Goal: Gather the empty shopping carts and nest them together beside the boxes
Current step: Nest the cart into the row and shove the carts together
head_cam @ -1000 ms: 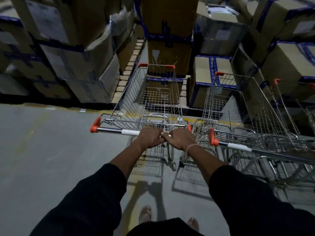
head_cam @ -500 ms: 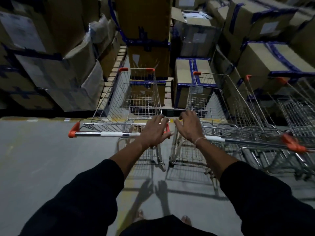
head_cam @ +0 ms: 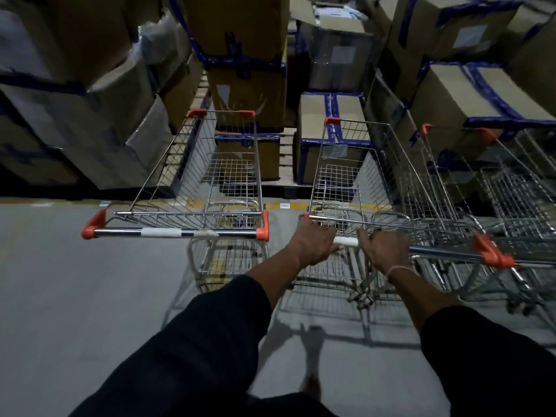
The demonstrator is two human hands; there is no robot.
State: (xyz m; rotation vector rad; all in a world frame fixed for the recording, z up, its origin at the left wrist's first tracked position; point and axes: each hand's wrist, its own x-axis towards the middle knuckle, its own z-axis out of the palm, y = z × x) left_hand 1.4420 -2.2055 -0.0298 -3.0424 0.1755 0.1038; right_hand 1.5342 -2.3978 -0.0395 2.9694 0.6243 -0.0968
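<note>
Two empty wire shopping carts with orange handle ends stand side by side, noses toward the stacked boxes. The left cart (head_cam: pixel 210 188) stands free, its handle bar untouched. Both my hands hold the handle bar of the right cart (head_cam: pixel 355 176): my left hand (head_cam: pixel 313 243) grips its left end, my right hand (head_cam: pixel 383 248) grips a little further right. A third cart (head_cam: pixel 517 191) stands right of it, its basket overlapping the right cart's far side.
Cardboard boxes (head_cam: pixel 328 115) taped in blue are piled on wooden pallets along the far side, close to the cart noses. A yellow floor line (head_cam: pixel 279 205) runs under the carts. Grey concrete floor (head_cam: pixel 75 281) spreads to the left and behind me.
My hands let go of the left cart's handle, moved right, and now hold the right cart's handle. The view has shifted right too.
</note>
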